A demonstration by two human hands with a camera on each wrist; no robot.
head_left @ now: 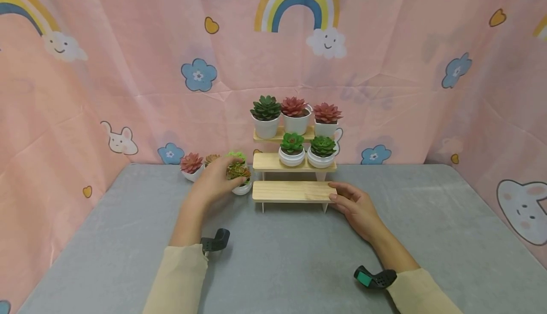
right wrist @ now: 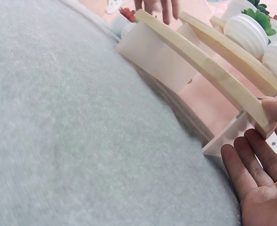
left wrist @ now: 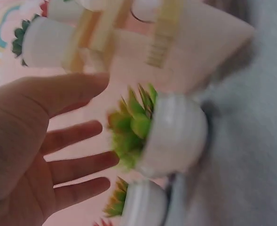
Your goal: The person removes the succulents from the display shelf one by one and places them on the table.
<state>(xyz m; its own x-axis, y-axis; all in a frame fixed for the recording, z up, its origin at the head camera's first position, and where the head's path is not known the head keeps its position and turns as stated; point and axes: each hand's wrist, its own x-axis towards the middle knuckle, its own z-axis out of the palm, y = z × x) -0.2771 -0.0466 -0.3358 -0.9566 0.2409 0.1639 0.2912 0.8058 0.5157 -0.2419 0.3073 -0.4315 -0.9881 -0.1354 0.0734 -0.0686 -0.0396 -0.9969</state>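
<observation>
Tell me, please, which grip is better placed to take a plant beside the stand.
Probably the left grip: it is spread close to a potted plant, while the right grip holds the lowest shelf by its right end.

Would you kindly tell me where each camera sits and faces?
Head: head-worn, facing forward and down at the wooden tiered stand; left hand, right hand and forearms show.
Left wrist: wrist-worn, facing a green potted succulent; only the left hand shows.
Right wrist: wrist-worn, facing the stand's end, which the right hand grips; left fingers show.
Head and right wrist share both hands.
</observation>
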